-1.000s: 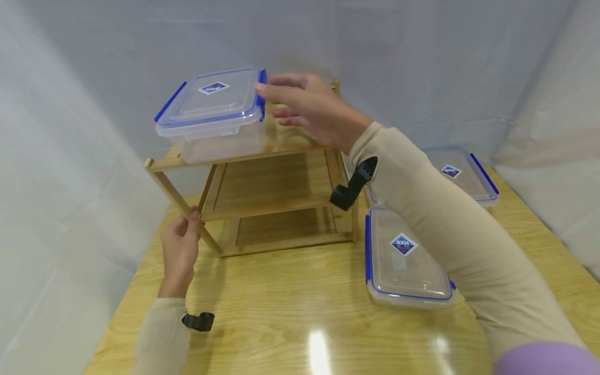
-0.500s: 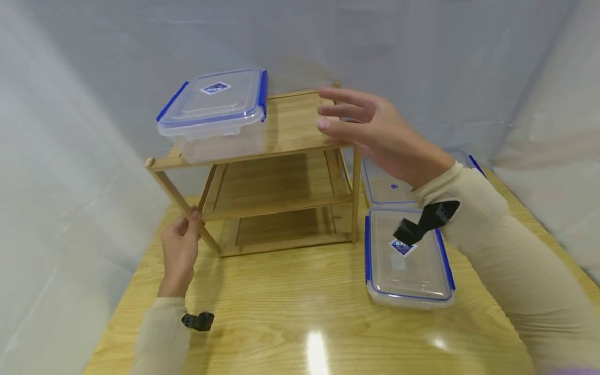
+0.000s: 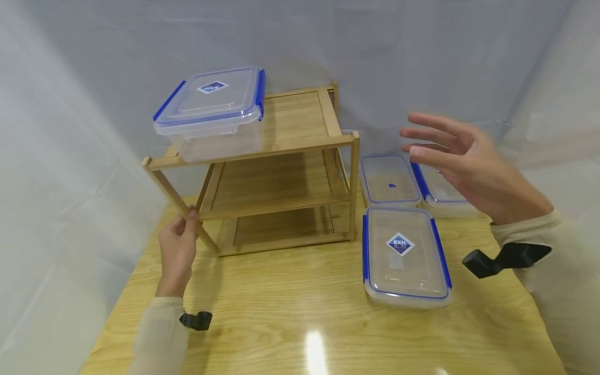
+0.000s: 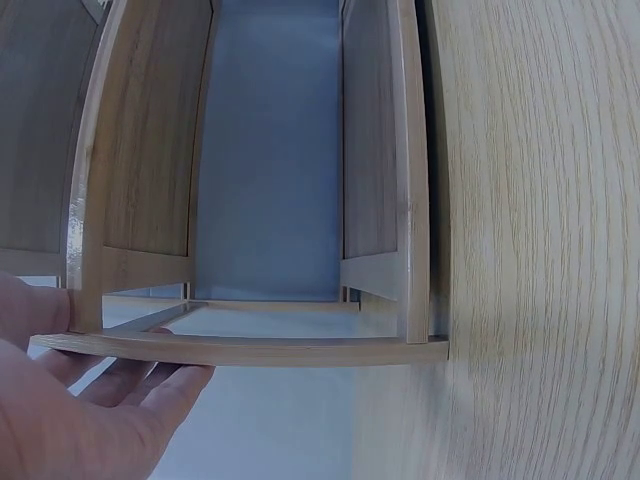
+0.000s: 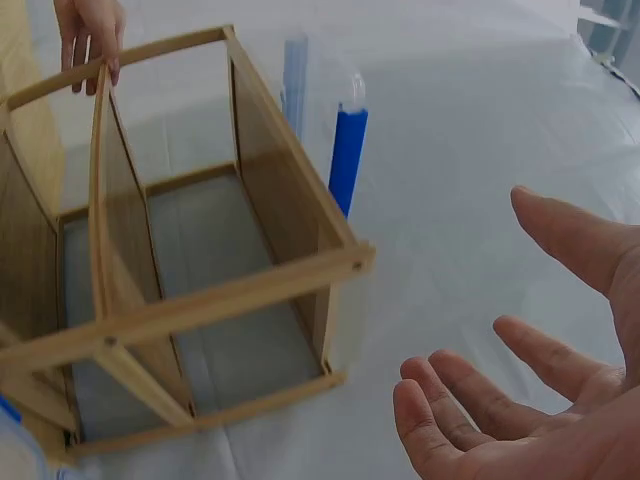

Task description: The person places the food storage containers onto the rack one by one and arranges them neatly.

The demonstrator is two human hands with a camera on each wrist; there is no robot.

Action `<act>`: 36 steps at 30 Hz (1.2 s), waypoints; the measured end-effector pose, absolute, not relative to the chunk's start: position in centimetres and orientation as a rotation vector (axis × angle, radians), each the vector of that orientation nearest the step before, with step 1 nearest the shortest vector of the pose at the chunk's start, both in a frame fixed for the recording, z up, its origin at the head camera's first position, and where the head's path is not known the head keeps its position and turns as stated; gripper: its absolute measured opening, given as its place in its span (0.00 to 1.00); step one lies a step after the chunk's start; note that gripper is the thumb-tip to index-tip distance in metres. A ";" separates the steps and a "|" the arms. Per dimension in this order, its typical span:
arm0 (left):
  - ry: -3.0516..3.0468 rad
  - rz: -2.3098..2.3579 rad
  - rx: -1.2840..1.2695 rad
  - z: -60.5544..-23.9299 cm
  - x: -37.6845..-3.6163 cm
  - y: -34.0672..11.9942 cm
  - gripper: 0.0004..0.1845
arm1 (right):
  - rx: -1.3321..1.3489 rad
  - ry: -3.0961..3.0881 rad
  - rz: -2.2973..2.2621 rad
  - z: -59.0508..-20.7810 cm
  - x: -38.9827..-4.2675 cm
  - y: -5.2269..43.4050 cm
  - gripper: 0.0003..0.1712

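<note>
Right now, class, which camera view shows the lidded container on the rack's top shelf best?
The head view: the container shows whole, its blue-clipped lid and label clear, sitting at the left of the wooden rack's top shelf. The right wrist view catches only one blue clip and an edge behind the rack. The left wrist view shows none of it.

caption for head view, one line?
Left hand grips the wooden rack leg; right hand hovers open above lidded containers.

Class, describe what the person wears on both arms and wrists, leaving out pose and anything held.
Both arms wear long cream sleeves reaching the wrists. A small black camera mount juts from each wrist: the left and the right. The left hand and right hand are bare, ungloved.
</note>
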State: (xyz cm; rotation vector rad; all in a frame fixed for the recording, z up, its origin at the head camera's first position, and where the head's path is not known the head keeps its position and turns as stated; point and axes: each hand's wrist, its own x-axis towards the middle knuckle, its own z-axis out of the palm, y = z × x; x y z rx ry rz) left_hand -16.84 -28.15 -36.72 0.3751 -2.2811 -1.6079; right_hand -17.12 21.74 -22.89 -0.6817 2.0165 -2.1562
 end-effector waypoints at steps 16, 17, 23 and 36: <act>-2.272 -1.625 0.385 -36.6 -16.7 -28.0 0.29 | -0.319 2.282 -2.024 -30.9 -15.4 28.8 0.35; -2.273 -1.625 0.389 -36.6 -16.7 -27.9 0.30 | -0.294 2.299 -2.004 -31.5 -15.3 29.0 0.35; -2.274 -1.635 0.387 -36.5 -16.7 -27.8 0.30 | -0.200 2.359 -1.918 -34.7 -14.9 30.1 0.35; -2.272 -1.635 0.382 -36.5 -16.6 -27.7 0.30 | -0.165 2.473 -1.712 -39.3 -14.6 30.9 0.36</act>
